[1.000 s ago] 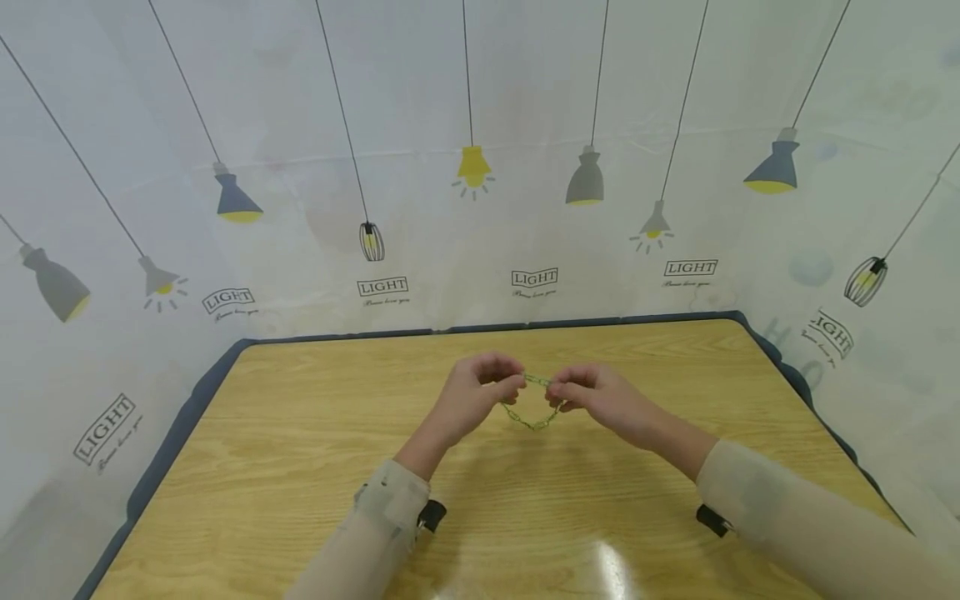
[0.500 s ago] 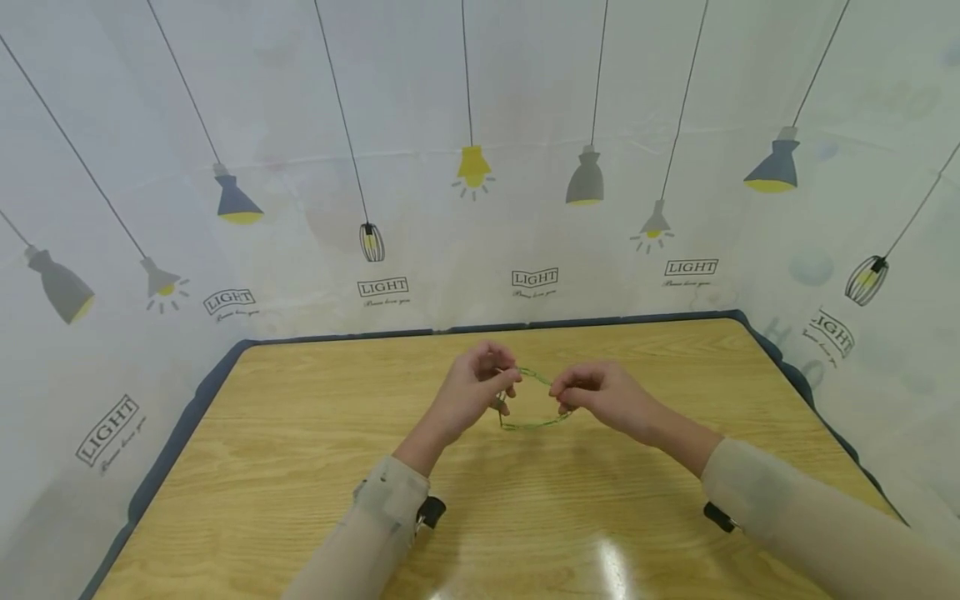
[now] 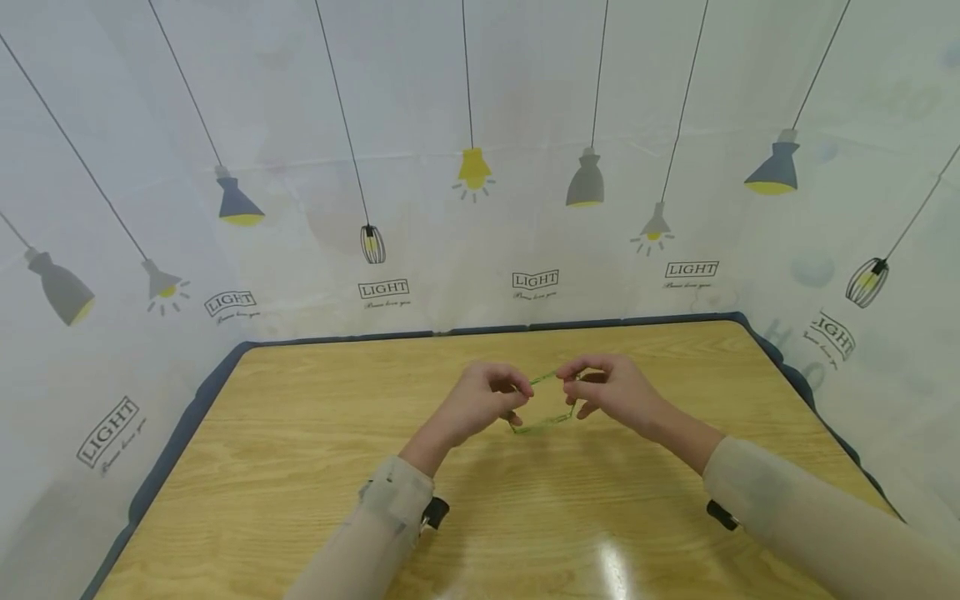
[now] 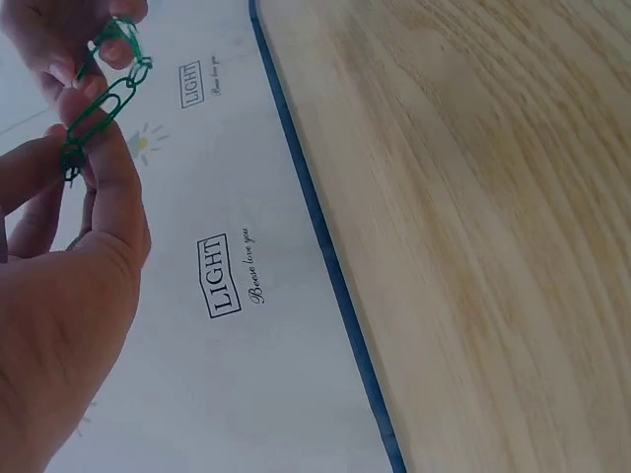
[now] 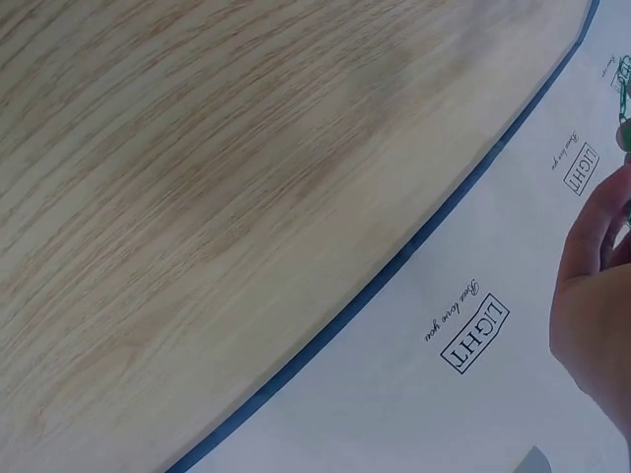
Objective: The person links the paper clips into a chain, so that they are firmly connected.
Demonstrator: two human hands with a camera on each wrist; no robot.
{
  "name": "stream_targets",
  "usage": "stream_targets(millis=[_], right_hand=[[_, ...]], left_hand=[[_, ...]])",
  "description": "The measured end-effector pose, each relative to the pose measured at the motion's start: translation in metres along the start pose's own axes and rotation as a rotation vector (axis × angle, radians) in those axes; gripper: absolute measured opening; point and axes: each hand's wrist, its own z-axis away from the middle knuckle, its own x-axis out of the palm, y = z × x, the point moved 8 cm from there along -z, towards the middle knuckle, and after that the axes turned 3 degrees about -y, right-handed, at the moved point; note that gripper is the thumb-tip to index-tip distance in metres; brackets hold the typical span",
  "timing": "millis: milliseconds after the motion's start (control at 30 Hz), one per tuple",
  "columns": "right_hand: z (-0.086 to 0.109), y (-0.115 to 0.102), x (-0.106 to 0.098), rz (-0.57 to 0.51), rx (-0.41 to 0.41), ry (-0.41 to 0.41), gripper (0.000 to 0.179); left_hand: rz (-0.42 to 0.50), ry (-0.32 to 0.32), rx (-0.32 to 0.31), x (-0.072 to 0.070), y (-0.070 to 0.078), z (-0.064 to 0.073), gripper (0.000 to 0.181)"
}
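Note:
A loop of linked green paper clips (image 3: 543, 424) is stretched between both hands above the table in the head view. My left hand (image 3: 480, 406) pinches its left side between thumb and fingers. On the right, my right hand (image 3: 621, 398) holds the opposite side with its fingertips. Part of the loop sags below the hands, and a short upper stretch spans the gap between them. Close up in the left wrist view, one paper clip (image 4: 106, 111) shows its long wire bends, linked to others. The right wrist view catches only the edge of the right hand (image 5: 596, 296).
Beneath the hands lies a wood-grain table (image 3: 315, 467) with a dark blue edge strip (image 3: 375, 337). A white backdrop (image 3: 420, 100) printed with hanging lamps encloses its back and sides. Dark straps (image 3: 432, 512) show at both sleeves.
The hands have shifted against each other: the left moved slightly right and down, the right rose a little at its fingertips. The loop has turned and changed shape between them, still held by both.

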Motion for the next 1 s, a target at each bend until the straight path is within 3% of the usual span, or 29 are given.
stream_targets(millis=[367, 767, 1000], right_hand=[[0.002, 0.0, 0.011, 0.101, 0.003, -0.025, 0.038], [0.0, 0.004, 0.019, 0.09, 0.013, -0.075, 0.059], [-0.004, 0.011, 0.024, 0.078, 0.009, -0.101, 0.065]], left_hand=[[-0.13, 0.042, -0.088, -0.002, -0.004, -0.002, 0.031], [-0.219, 0.047, -0.052, -0.004, -0.005, -0.002, 0.048], [-0.25, 0.054, -0.07, -0.006, -0.012, -0.005, 0.053]])
